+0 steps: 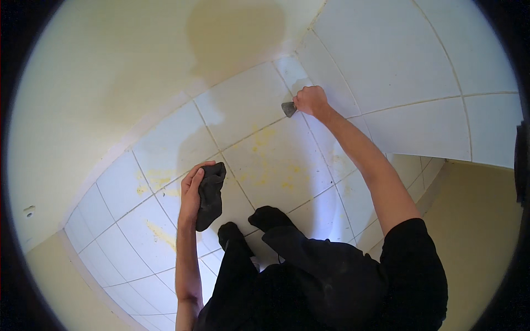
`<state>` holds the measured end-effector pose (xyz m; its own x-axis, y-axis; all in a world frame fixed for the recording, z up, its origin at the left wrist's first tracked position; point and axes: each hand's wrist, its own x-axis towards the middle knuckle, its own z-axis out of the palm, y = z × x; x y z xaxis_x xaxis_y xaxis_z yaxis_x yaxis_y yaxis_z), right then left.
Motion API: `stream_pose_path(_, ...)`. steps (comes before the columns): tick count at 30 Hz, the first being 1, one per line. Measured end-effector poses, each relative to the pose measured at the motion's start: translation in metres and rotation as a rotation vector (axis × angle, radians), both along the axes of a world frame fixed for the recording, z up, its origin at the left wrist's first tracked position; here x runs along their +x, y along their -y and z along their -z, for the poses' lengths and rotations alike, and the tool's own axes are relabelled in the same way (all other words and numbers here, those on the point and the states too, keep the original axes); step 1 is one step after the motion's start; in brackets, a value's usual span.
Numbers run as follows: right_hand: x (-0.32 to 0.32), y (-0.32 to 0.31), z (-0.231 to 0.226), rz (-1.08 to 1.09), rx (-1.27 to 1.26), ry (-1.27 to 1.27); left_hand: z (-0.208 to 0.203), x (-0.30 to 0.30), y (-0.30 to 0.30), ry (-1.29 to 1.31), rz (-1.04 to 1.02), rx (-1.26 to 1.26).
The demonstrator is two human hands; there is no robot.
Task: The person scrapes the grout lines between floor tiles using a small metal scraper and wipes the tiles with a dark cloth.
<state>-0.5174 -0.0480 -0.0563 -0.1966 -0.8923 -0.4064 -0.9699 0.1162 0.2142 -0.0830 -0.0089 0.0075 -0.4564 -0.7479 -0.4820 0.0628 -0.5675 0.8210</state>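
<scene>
The right hand point(312, 101) is stretched far out, fingers wrapped tight around a small grey scraper point(289, 108) that touches the white tile floor point(386, 60) near a grout line. The left hand point(190, 190) hangs nearer the body, fingers pinching a dark cloth point(211, 194) that dangles above the tiles. Yellow stains point(276, 165) show on the middle tiles, and more lie near the left hand. So most of the cleaning looks not yet done. The tiles far out look clean, though I can't be sure from here. The person's dark socks point(265, 218) stand on the floor.
</scene>
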Motion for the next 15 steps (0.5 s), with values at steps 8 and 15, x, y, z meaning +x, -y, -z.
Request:
stream_pose_path(8,-0.014,-0.005,0.011,-0.058,-0.188,-0.02,0.003,0.003,0.001,-0.016,-0.019,0.02)
stream_pose_path(15,-0.018,0.01,-0.004,-0.298,-0.14,-0.068,0.005,0.005,-0.001,0.005,-0.016,-0.001)
